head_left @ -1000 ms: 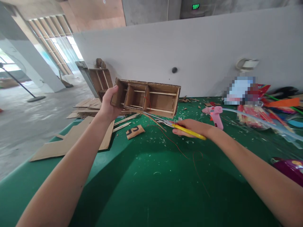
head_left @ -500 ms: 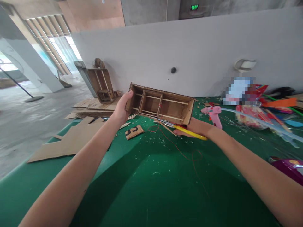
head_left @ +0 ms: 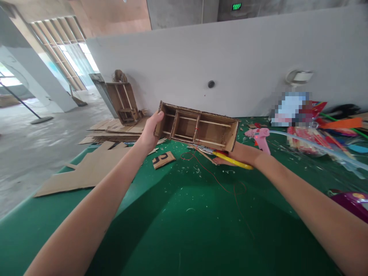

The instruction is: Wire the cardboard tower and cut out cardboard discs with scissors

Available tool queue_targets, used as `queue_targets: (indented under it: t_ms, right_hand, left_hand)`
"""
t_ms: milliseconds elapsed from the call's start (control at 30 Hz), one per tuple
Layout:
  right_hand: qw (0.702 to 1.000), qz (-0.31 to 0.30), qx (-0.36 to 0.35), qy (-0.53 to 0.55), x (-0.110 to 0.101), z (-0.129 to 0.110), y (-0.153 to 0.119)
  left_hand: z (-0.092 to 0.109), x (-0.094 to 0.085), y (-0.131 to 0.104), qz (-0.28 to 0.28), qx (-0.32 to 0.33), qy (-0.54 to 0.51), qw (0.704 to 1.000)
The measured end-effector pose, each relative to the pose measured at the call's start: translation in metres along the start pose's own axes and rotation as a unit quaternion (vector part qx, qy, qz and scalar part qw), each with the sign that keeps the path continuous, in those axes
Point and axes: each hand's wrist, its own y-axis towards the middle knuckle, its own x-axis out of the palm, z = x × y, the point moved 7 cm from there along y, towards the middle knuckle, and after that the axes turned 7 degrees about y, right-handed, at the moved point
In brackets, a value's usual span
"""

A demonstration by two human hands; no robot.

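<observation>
Open brown cardboard box (head_left: pixel 211 132) shifted right above the green worktop (head_left: pixel 172 230), now partly masking right hand (head_left: pixel 244 153). Left hand (head_left: pixel 149 132) pinches its left end; right grip's round yellow-handled metal tool (head_left: pixel 233 160).

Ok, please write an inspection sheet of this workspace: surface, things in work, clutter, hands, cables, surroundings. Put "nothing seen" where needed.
Surface: green tabletop, scattered with small pale scraps.
Things in work: open brown cardboard box with internal dividers, raised above the tabletop; metal tool with yellow handles near its lower edge.
Clutter: flat brown cardboard sheets at left; pink glue gun at right.
Hands: left hand grips the box's left end; right hand, partly hidden, holds the tool.
Cables: pale cord-like strip runs right from the glue gun; thin red strand lies loose, thread or wire unclear.
Surroundings: white wall behind; green exit sign above.
</observation>
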Motion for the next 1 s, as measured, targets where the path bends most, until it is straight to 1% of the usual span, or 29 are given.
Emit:
queue_targets:
  t_ms: [100,133,267,367,500,667,767,867,933,1000]
  right_hand:
    - [0.999,-0.011,-0.049,-0.008,0.0,-0.008,-0.002]
    - [0.999,-0.013,-0.051,-0.009,0.0,-0.009,-0.002]
    - [0.999,-0.035,-0.015,-0.008,0.003,-0.006,-0.003]
    - [0.999,-0.045,-0.016,-0.009,0.007,-0.001,-0.002]
    - [0.999,-0.04,-0.016,0.002,0.01,0.006,0.0]
    - [0.998,-0.043,0.033,0.033,0.009,0.013,-0.002]
    - [0.997,-0.056,0.034,0.039,0.01,0.014,-0.002]
    - [0.995,-0.073,0.04,0.048,0.014,0.019,0.0]
    - [0.995,-0.075,0.041,0.054,0.015,0.021,0.002]
    - [0.996,-0.071,0.043,0.04,0.015,0.021,0.004]
  left_hand:
    - [0.002,-0.001,0.001,0.004,0.0,-0.001,1.0]
    - [0.001,-0.002,0.001,0.005,-0.005,-0.003,1.0]
    - [0.002,-0.007,0.003,0.015,-0.012,-0.018,1.0]
    - [-0.001,-0.01,0.004,0.018,-0.025,-0.025,0.999]
    - [-0.005,-0.011,0.004,0.022,-0.048,-0.028,0.998]
    - [-0.002,-0.01,0.003,0.024,-0.046,-0.037,0.998]
    - [-0.001,-0.013,0.003,0.04,-0.052,-0.033,0.997]
    - [0.003,-0.018,0.005,0.045,-0.039,-0.03,0.998]
    - [0.004,-0.019,0.005,0.046,-0.03,-0.035,0.998]
    - [0.004,-0.02,0.005,0.05,-0.035,-0.039,0.997]
